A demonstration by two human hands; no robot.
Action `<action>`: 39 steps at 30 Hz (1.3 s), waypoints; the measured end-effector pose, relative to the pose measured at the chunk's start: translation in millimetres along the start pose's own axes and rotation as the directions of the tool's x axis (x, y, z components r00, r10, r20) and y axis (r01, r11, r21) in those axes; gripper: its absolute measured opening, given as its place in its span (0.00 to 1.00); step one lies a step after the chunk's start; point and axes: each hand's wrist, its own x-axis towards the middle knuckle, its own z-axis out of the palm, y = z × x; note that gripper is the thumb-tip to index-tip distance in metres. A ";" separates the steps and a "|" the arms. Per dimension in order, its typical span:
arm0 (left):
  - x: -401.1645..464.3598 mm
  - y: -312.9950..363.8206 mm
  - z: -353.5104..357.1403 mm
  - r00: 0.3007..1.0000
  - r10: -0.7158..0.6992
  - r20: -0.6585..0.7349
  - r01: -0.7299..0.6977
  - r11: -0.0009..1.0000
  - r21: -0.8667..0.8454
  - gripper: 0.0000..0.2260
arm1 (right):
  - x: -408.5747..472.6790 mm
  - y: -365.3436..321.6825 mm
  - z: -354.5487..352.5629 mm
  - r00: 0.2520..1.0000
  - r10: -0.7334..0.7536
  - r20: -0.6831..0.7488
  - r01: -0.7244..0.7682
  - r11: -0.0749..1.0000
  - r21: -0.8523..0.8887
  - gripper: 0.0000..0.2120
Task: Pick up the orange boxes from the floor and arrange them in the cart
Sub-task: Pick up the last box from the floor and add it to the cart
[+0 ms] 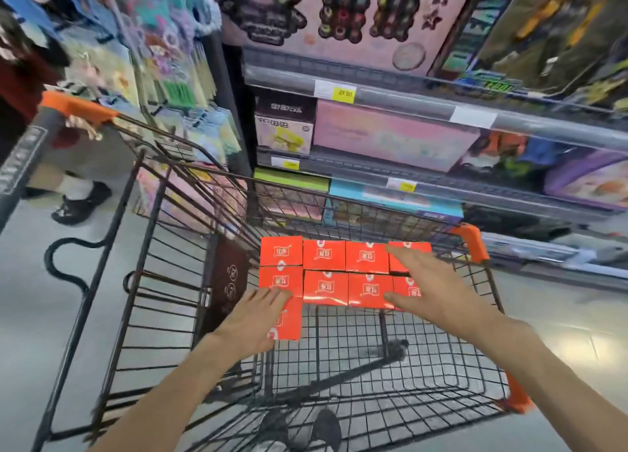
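Observed: both of the person's hands are down inside the wire cart (163,234), working on the orange boxes (324,255). The boxes sit on the cart floor against the far end wall, in two rows of four, edges touching. A ninth box (289,319) starts a third row at the left corner, next to a dark brown carton (226,282) standing against the left wall.

Left hand (253,319): flat, fingers spread, resting over the ninth box and the near edge of the second row. Grip wide, closed on nothing. Right hand (438,282): flat and spread across the right-hand boxes of both rows, likewise holding nothing.

Assessment: the step appears to be squaring up the rows. It is best done by pressing both palms inward and toward the far wall until the seams close; the far right box looks slightly skewed, though the hand covers much of it.

Clearances: the near part of the cart floor is bare mesh, with room for further rows. The right wall runs close beside the right wrist. Store shelves (441,112) stand just beyond the far rim, and another person's shoe (80,203) is on the floor to the left, so outside room is tight.
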 end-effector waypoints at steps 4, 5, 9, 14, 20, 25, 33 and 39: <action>15.6 -5.7 17.3 1.000 -0.011 -0.018 0.011 0.999 0.038 0.45 | 3.5 -2.5 3.7 1.000 -0.017 0.005 0.017 1.000 -0.003 0.38; 18.5 -7.7 22.1 1.000 -0.009 -0.016 0.010 0.999 0.051 0.45 | 4.9 -1.4 5.3 1.000 -0.018 0.009 0.018 1.000 -0.014 0.38; 25.0 -7.2 38.4 0.999 -0.028 -0.043 0.031 0.997 0.076 0.46 | 5.1 4.2 12.8 0.999 -0.026 0.018 0.027 0.999 -0.047 0.38; 33.1 -1.2 50.3 0.998 -0.027 -0.060 0.032 0.997 0.074 0.47 | -0.3 10.2 24.0 0.998 -0.035 0.050 0.038 0.997 -0.068 0.37; 34.1 -5.6 56.0 0.995 0.015 -0.097 -0.015 1.000 0.001 0.45 | -2.7 14.1 35.5 0.997 -0.041 0.061 0.043 0.998 -0.037 0.37; 34.4 -8.7 62.0 0.994 -0.008 -0.112 -0.005 0.994 -0.111 0.44 | 3.5 17.7 43.5 0.996 -0.068 0.050 0.070 0.997 -0.043 0.37; 39.3 -3.4 81.2 0.994 -0.059 -0.087 0.057 0.998 -0.021 0.47 | 10.2 22.9 52.0 0.994 -0.078 0.073 0.079 0.997 -0.010 0.36; 46.9 4.4 95.5 0.986 -0.163 -0.019 0.164 0.981 0.103 0.48 | 13.9 30.8 54.8 0.993 -0.072 0.093 0.072 0.997 0.002 0.36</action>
